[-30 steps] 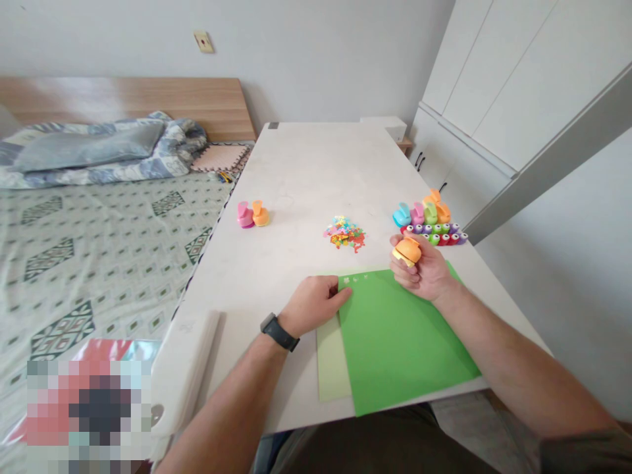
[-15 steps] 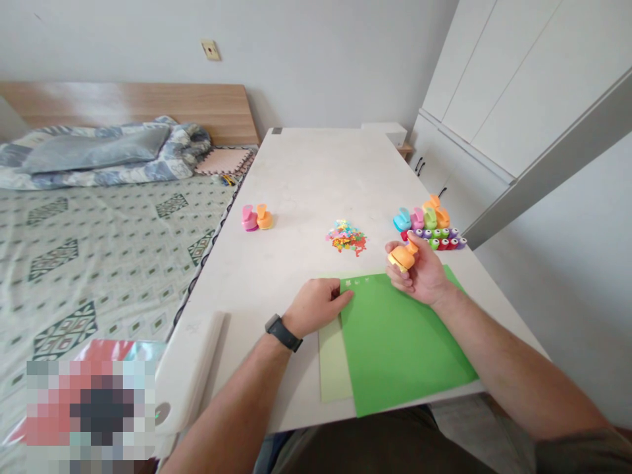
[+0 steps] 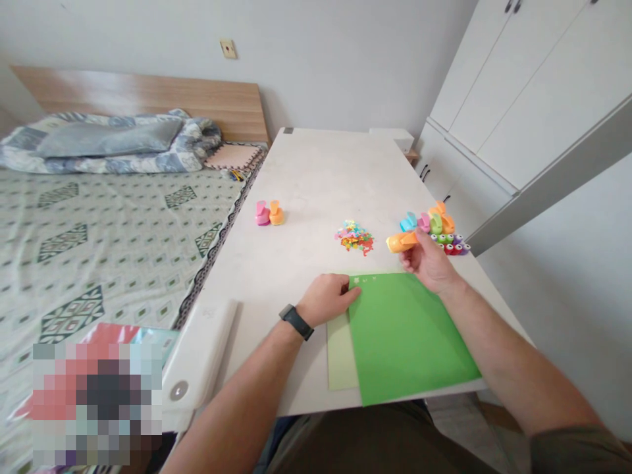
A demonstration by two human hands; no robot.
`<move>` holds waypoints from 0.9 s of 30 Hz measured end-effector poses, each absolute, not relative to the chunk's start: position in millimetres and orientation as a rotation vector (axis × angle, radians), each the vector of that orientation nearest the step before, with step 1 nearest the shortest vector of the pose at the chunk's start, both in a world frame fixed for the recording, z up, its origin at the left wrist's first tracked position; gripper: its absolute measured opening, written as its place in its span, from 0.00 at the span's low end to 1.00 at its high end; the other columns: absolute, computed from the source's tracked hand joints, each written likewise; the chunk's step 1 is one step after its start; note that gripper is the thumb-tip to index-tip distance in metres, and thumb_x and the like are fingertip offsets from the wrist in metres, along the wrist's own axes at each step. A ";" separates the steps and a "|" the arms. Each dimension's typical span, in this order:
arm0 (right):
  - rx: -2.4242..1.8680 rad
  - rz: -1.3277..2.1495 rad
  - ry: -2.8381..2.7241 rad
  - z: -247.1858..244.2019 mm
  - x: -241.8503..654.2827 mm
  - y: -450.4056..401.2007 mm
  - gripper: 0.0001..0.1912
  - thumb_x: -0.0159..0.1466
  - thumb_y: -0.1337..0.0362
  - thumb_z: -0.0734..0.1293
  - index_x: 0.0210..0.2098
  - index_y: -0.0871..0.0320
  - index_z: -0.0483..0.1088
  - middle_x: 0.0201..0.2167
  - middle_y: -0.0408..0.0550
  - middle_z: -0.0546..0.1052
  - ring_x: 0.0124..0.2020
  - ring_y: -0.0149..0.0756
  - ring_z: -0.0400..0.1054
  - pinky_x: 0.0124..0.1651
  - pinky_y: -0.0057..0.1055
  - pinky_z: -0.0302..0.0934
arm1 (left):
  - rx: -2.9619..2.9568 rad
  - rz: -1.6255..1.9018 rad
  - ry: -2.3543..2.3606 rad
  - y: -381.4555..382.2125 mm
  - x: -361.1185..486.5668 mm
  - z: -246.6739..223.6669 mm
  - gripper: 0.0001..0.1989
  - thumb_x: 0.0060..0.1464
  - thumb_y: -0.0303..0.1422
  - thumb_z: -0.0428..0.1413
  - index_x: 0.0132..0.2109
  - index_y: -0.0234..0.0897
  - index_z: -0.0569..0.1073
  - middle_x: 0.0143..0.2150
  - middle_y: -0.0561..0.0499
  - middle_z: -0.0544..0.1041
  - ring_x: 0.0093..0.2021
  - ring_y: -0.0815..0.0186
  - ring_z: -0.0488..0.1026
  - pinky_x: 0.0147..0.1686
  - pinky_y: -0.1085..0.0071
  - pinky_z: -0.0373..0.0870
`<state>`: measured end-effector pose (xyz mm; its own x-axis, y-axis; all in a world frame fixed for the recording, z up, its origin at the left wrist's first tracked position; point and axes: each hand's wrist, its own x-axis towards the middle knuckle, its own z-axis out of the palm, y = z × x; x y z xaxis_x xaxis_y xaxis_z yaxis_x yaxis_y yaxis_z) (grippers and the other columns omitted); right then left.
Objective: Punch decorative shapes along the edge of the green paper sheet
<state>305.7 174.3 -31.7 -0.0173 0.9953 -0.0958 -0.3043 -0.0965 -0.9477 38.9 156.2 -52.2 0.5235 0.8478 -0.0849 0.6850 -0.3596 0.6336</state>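
Observation:
My right hand [image 3: 425, 262] is closed on an orange craft punch [image 3: 402, 242], held above the table beyond the far edge of a green sheet [image 3: 409, 336]. My left hand [image 3: 330, 297] pinches the sheet's far left corner, thumb on top. Small punched shapes show in the green sheet beside my left thumb. Under it, a pale green sheet [image 3: 342, 359] sticks out on the left. A pile of colourful paper cutouts [image 3: 355, 238] lies beyond the sheets.
Pink [image 3: 262, 213] and orange [image 3: 276, 213] punches stand at the left. Several larger punches [image 3: 435, 224] and small ones [image 3: 451, 249] are grouped at the right. A white device [image 3: 202, 355] lies along the table's left edge, beside a bed [image 3: 123, 230].
My right hand has turned the orange punch, so its lever now points right, and lifted it away from over the sheet. The camera view has shifted slightly. My left hand stays at the corner.

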 end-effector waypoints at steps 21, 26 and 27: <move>-1.375 1.185 -1.826 -4.6 168.8 298.1 0.28 0.61 0.37 0.69 0.40 0.57 0.72 0.30 0.48 0.79 0.25 0.28 0.65 0.23 0.24 0.56 | 2.189 0.307 1.096 152.4 33.6 -47.0 0.18 0.59 0.44 0.54 0.27 0.37 0.71 0.24 0.53 0.72 0.24 0.70 0.62 0.27 0.71 0.53; -1.467 1.159 -1.958 -11.0 134.4 320.7 0.29 0.60 0.35 0.69 0.40 0.57 0.72 0.25 0.45 0.76 0.23 0.29 0.65 0.21 0.25 0.51 | 2.192 0.303 1.134 152.3 33.6 -47.0 0.19 0.59 0.45 0.54 0.27 0.37 0.71 0.24 0.53 0.72 0.24 0.70 0.63 0.27 0.70 0.53; -1.479 1.154 -1.972 -10.9 127.8 325.6 0.30 0.59 0.36 0.70 0.40 0.57 0.72 0.25 0.45 0.76 0.23 0.29 0.65 0.21 0.25 0.51 | 2.196 0.313 1.134 152.2 33.5 -47.4 0.19 0.59 0.45 0.54 0.27 0.37 0.71 0.24 0.53 0.73 0.24 0.70 0.63 0.27 0.70 0.53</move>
<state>127.8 325.6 -10.9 -0.3479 0.9262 -0.1452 0.5803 0.0912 -0.8093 33.5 152.2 -47.4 0.5995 0.7966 -0.0771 0.6447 -0.4236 0.6363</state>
